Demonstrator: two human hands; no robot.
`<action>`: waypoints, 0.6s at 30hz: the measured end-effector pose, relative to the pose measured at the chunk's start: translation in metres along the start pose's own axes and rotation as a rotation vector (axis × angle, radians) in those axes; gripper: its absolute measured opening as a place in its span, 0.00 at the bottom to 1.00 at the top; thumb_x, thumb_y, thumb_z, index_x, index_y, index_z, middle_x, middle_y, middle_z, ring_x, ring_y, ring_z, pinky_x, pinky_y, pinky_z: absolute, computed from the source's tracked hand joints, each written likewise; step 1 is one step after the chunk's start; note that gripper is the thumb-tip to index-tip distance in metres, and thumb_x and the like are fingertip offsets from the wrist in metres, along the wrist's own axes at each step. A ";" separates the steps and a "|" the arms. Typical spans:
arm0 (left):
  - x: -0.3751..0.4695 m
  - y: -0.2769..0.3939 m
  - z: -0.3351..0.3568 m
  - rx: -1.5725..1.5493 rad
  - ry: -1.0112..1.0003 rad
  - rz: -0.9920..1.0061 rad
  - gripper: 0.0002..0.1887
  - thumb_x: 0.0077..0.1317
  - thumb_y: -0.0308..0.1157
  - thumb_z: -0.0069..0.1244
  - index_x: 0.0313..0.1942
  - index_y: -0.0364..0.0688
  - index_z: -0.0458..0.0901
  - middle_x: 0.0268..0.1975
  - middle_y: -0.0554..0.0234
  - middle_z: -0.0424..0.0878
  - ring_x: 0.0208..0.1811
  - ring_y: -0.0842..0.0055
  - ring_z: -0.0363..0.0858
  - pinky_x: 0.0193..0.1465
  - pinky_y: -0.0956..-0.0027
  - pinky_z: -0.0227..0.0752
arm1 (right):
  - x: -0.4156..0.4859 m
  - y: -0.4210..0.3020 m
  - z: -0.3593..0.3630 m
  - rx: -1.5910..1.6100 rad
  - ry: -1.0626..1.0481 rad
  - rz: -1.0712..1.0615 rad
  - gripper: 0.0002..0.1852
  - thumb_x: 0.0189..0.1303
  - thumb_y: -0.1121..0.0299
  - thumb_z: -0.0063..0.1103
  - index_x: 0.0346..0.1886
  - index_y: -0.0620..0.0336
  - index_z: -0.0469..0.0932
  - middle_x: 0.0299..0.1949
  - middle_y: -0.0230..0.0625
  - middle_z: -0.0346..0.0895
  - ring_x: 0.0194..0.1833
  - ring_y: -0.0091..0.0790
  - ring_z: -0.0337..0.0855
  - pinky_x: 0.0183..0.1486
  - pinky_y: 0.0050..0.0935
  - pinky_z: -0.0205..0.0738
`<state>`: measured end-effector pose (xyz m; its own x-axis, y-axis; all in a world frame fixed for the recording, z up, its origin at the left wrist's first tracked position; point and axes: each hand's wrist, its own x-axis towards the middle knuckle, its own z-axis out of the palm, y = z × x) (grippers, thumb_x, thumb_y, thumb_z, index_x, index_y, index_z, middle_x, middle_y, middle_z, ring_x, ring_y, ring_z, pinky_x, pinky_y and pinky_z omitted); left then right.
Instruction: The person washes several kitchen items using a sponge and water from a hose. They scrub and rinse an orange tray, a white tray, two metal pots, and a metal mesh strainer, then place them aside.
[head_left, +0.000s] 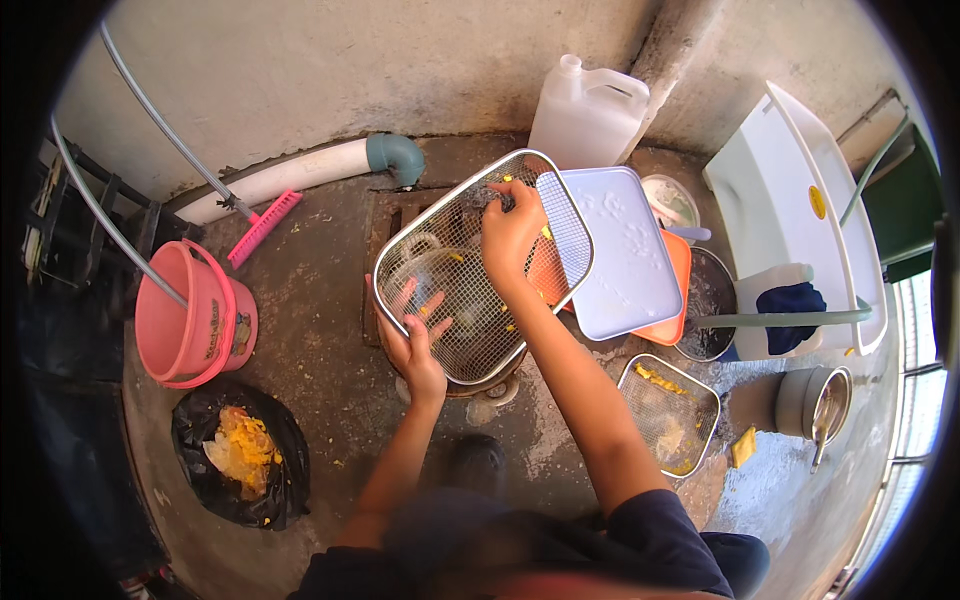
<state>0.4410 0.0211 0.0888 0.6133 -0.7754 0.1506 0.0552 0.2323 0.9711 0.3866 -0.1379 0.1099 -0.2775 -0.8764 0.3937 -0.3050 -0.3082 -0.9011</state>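
A rectangular wire mesh basket (480, 300) with a metal rim is held tilted above a round pot with loop handles on the floor. My left hand (420, 352) grips its lower left rim, thumb on the rim and fingers spread behind the mesh. Inside the upper part, my right hand (514, 225) presses what looks like a dark wire scourer (484, 196) against the mesh; the fingers partly hide it. Bits of yellow food cling to the mesh. A smaller mesh basket (667, 412) with yellow scraps lies on the floor to the right.
Pale lid (619, 255) and orange tray (679, 289) lie right of the basket, beside a water-filled basin (709, 300). Behind stands a plastic jerrycan (589, 112). On the left are a pink bucket (244, 322), pink brush (264, 229) and black bag (289, 457) of food scraps. A metal pot (795, 405) stands right.
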 end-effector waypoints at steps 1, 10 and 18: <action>-0.001 0.000 0.003 -0.016 0.002 -0.036 0.35 0.75 0.49 0.32 0.74 0.50 0.35 0.66 0.45 0.64 0.55 0.56 0.78 0.43 0.59 0.82 | 0.006 0.005 0.000 -0.024 0.031 0.061 0.09 0.46 0.86 0.54 0.31 0.68 0.79 0.35 0.49 0.75 0.38 0.52 0.77 0.42 0.44 0.69; 0.007 -0.008 0.005 -0.014 0.113 -0.133 0.35 0.75 0.50 0.34 0.74 0.48 0.38 0.66 0.47 0.64 0.55 0.59 0.78 0.44 0.63 0.81 | -0.055 -0.031 -0.004 0.063 -0.453 -0.450 0.07 0.43 0.84 0.58 0.29 0.69 0.79 0.36 0.44 0.76 0.36 0.45 0.80 0.40 0.37 0.75; 0.004 -0.001 -0.005 0.022 0.105 -0.152 0.34 0.75 0.52 0.29 0.73 0.47 0.38 0.66 0.46 0.64 0.55 0.59 0.78 0.44 0.59 0.83 | -0.010 -0.004 -0.018 -0.063 -0.039 0.030 0.08 0.46 0.76 0.62 0.33 0.66 0.81 0.33 0.45 0.78 0.33 0.41 0.79 0.40 0.37 0.72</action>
<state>0.4472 0.0200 0.0872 0.6783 -0.7346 -0.0168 0.1364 0.1034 0.9853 0.3740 -0.1209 0.1123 -0.2522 -0.8991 0.3578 -0.3543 -0.2583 -0.8987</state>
